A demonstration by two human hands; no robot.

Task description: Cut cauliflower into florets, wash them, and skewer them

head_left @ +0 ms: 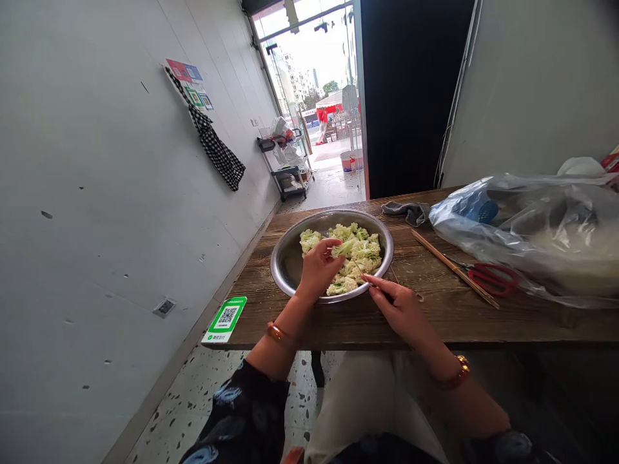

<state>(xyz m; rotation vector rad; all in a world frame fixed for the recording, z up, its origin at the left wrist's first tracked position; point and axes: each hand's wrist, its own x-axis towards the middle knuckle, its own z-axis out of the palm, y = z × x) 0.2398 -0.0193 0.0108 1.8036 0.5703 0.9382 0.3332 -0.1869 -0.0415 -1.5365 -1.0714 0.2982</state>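
Note:
A wide metal basin [285,274] holds several pale green-white cauliflower pieces [365,254]. Over its middle, my left hand [320,263] is closed around a cauliflower floret [344,248], its stem side showing. My right hand [397,301], at the basin's near right rim, pinches a thin wooden skewer [358,266] between thumb and fingers. The skewer's tip points toward the floret; whether it has entered it, I cannot tell.
Right of the basin lie a bundle of wooden skewers [457,269], red-handled scissors [493,278] and a grey cloth [409,211]. A large clear plastic bag [536,238] covers the table's right side. A green QR-code card [225,320] sits at the front left corner.

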